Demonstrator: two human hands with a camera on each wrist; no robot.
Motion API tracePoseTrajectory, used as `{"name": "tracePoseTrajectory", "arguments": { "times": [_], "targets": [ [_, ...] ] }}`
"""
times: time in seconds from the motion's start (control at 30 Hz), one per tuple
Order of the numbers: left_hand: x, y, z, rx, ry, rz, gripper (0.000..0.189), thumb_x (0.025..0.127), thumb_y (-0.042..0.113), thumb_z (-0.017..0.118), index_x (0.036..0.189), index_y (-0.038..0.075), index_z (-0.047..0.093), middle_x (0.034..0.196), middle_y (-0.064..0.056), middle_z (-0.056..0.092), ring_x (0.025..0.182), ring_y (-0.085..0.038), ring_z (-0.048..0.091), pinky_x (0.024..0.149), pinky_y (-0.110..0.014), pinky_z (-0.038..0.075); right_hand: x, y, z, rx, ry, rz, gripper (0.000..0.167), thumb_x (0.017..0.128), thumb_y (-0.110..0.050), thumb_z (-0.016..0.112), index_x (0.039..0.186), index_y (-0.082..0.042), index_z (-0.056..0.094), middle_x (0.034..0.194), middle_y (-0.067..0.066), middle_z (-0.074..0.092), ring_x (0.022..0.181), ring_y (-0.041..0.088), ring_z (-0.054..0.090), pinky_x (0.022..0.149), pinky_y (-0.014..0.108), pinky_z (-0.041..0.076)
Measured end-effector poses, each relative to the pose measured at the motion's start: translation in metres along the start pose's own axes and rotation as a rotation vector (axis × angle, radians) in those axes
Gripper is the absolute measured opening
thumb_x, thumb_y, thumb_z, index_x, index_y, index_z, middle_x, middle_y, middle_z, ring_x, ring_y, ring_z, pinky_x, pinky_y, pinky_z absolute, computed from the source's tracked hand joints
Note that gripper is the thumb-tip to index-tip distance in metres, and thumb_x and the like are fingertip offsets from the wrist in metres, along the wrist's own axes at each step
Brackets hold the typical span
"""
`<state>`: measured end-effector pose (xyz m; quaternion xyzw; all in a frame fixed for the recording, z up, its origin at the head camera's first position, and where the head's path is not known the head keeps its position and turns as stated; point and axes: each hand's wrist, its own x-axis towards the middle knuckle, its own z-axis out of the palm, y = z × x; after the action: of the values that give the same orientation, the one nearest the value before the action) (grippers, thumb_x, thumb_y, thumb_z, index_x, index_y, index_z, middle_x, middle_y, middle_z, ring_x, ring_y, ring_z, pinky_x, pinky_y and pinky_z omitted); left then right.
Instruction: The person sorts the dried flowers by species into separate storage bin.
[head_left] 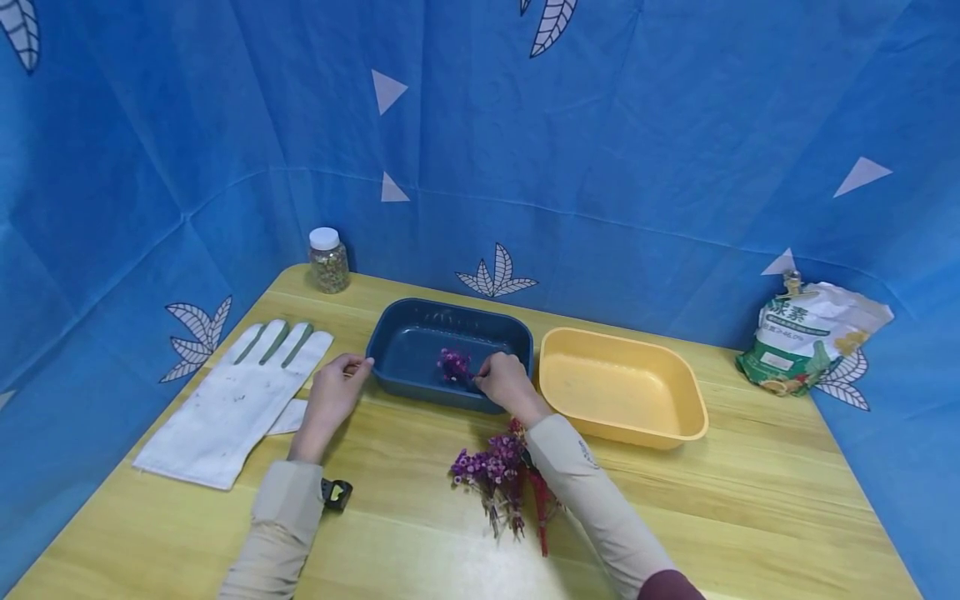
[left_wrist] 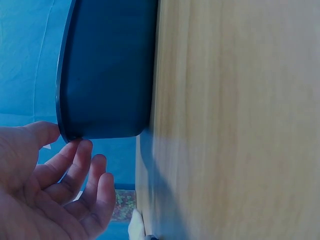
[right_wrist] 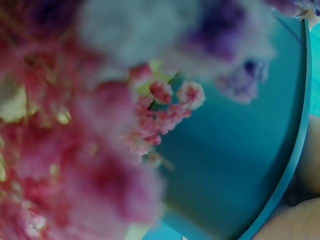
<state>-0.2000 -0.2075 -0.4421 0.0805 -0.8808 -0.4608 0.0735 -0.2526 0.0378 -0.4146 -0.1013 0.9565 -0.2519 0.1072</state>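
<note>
A dark blue basin (head_left: 408, 387) stands on the table. My left hand (head_left: 334, 397) pinches its left rim between thumb and fingertips; in the left wrist view the thumb (left_wrist: 44, 134) lies on the rim's edge with the fingers curled below. Over the basin's front right side, my right hand (head_left: 512, 385) pinches a purple flower sprig (head_left: 454, 365), its head pointing left inside the basin. In front of the basin lie bunches of dried purple flowers (head_left: 491, 467) and red flowers (head_left: 542, 500), partly under my right forearm. Blurred pink flowers (right_wrist: 100, 170) fill much of the right wrist view.
Right of the blue basin sits a yellow basin (head_left: 622, 379). White gloves (head_left: 213, 408) with green between the fingers lie at the left. A white-lidded jar (head_left: 328, 262) stands back left, and a clipped green and white bag (head_left: 806, 342) back right. A blue curtain (head_left: 600, 167) hangs behind.
</note>
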Motion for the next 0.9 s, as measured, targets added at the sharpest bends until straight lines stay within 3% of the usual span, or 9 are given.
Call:
{"name": "tracePoseTrajectory", "arguments": {
  "times": [0.17,0.43,0.9],
  "targets": [
    [0.000,0.000,0.001,-0.002,0.002,0.002,0.037,0.099,0.027,0.050,0.113,-0.005,0.061,0.105,-0.023,0.064,0.097,-0.034,0.060,0.081,-0.045,0.048,-0.001,0.002,0.000,0.027,0.010,-0.005,0.012,0.090,-0.011,0.066,0.088,0.000,0.071,0.080,0.010,0.067,0.060,0.015,0.054,0.055,0.026,0.046],
    [0.001,0.001,0.002,0.004,-0.004,0.005,0.038,0.099,0.028,0.050,0.115,-0.005,0.061,0.106,-0.023,0.064,0.098,-0.034,0.060,0.081,-0.045,0.048,-0.004,0.006,-0.002,0.108,0.019,0.007,0.014,0.091,-0.013,0.065,0.096,-0.001,0.068,0.090,0.011,0.068,0.071,0.017,0.059,0.064,0.029,0.051],
    [0.000,0.000,0.001,0.007,0.000,0.007,0.037,0.099,0.028,0.049,0.113,-0.004,0.062,0.105,-0.023,0.064,0.096,-0.034,0.060,0.079,-0.044,0.048,-0.019,0.010,-0.017,0.239,0.081,-0.073,0.010,0.091,-0.014,0.064,0.095,-0.005,0.068,0.087,0.006,0.067,0.067,0.015,0.056,0.061,0.027,0.047]
  ]
}}
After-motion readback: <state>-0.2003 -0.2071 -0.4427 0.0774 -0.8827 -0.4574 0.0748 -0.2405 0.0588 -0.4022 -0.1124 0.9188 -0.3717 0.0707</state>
